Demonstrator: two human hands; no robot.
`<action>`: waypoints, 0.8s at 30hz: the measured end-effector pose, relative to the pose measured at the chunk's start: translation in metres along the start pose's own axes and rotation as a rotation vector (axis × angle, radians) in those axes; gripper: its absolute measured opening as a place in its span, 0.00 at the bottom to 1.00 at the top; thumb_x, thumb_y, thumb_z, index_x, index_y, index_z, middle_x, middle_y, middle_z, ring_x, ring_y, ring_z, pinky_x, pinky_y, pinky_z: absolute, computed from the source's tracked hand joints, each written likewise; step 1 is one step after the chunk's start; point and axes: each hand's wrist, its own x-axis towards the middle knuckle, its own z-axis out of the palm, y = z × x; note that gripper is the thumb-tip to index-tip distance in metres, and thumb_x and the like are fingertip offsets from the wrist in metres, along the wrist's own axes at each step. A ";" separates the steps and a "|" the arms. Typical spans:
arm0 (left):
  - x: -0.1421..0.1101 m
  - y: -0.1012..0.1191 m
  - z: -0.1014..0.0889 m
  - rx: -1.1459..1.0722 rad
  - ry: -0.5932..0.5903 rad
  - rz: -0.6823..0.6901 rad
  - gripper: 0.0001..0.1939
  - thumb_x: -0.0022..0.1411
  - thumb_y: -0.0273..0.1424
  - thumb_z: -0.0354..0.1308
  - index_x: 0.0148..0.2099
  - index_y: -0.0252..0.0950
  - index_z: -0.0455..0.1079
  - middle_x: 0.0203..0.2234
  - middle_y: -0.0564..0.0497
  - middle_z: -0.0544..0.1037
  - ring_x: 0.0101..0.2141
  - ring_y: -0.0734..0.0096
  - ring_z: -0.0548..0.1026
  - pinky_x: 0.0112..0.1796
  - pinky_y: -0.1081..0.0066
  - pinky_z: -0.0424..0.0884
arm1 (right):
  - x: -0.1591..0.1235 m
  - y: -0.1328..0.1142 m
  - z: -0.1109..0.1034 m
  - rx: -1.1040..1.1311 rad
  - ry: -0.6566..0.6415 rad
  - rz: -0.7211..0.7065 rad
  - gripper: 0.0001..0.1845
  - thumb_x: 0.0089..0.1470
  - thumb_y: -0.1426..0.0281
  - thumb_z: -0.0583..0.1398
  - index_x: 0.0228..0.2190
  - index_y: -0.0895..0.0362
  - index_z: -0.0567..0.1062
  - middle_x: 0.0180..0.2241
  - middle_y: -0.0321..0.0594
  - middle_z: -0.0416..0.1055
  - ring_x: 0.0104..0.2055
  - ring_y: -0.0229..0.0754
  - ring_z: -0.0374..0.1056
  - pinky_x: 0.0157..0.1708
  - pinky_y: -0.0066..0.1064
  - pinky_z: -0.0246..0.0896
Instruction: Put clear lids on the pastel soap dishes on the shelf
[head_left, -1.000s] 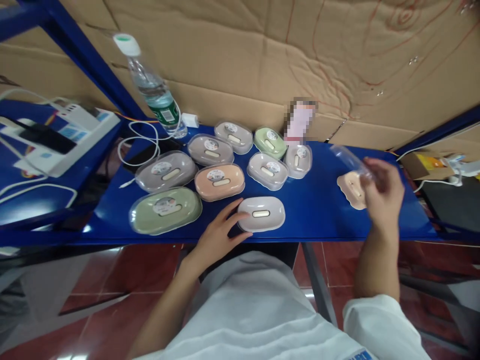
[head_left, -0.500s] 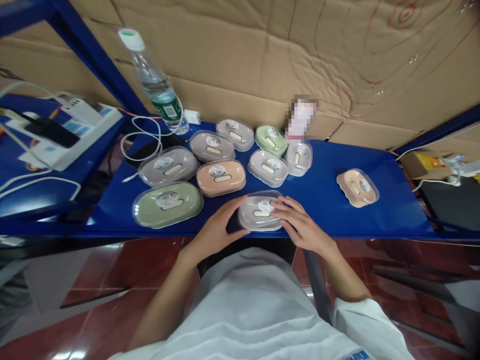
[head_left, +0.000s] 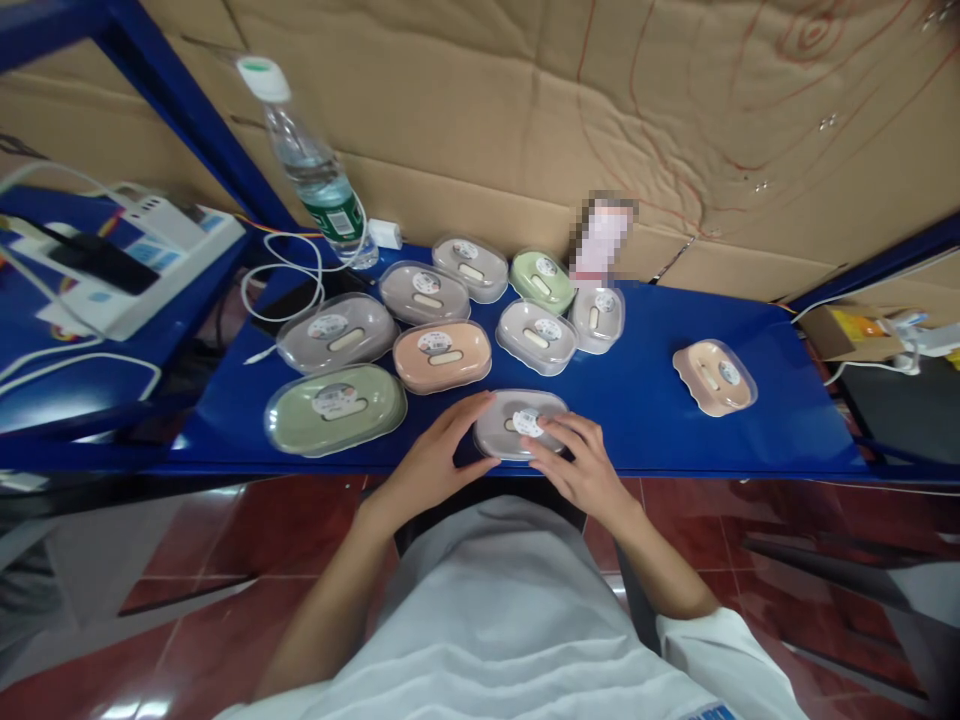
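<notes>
A grey soap box (head_left: 495, 425) with a clear lid lies near the table's front edge, between both hands. My left hand (head_left: 442, 445) curves round its left end, fingers behind and thumb in front. My right hand (head_left: 585, 455) is over the right part of the lid, its fingertips pinched at the edge of a round white sticker (head_left: 528, 423). That sticker covers part of the pale strip in the box's middle. The right end of the box is partly hidden by the fingers.
More lidded soap boxes stand behind and left, among them a green one (head_left: 337, 410) and a peach one (head_left: 442, 355). Another peach box (head_left: 716, 377) sits apart at right. A water bottle (head_left: 322, 180) and white cable (head_left: 319, 275) are at back left, before a cardboard wall (head_left: 465, 130).
My right hand has moved left and closer over the lid. The round sticker now lies lower, across the pale strip. My left hand stays at the box's left end.
</notes>
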 end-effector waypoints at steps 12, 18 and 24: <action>0.000 0.004 0.008 -0.053 0.059 0.005 0.34 0.67 0.42 0.69 0.71 0.46 0.62 0.69 0.43 0.69 0.69 0.53 0.69 0.70 0.49 0.66 | 0.004 0.008 0.005 0.161 0.044 0.209 0.28 0.64 0.56 0.68 0.64 0.38 0.75 0.67 0.45 0.64 0.74 0.63 0.55 0.70 0.66 0.60; -0.001 0.004 0.005 -0.082 0.051 0.014 0.35 0.68 0.41 0.68 0.71 0.45 0.60 0.73 0.43 0.64 0.72 0.53 0.64 0.71 0.48 0.63 | -0.001 -0.001 0.010 0.050 0.009 0.200 0.31 0.63 0.56 0.69 0.65 0.37 0.73 0.65 0.47 0.65 0.71 0.63 0.56 0.69 0.64 0.61; -0.002 0.007 0.004 -0.067 0.037 0.033 0.34 0.68 0.40 0.67 0.71 0.45 0.60 0.73 0.42 0.65 0.72 0.53 0.65 0.70 0.49 0.64 | 0.001 0.008 0.001 0.217 -0.059 0.246 0.40 0.64 0.57 0.68 0.72 0.36 0.62 0.74 0.46 0.50 0.79 0.65 0.44 0.73 0.66 0.55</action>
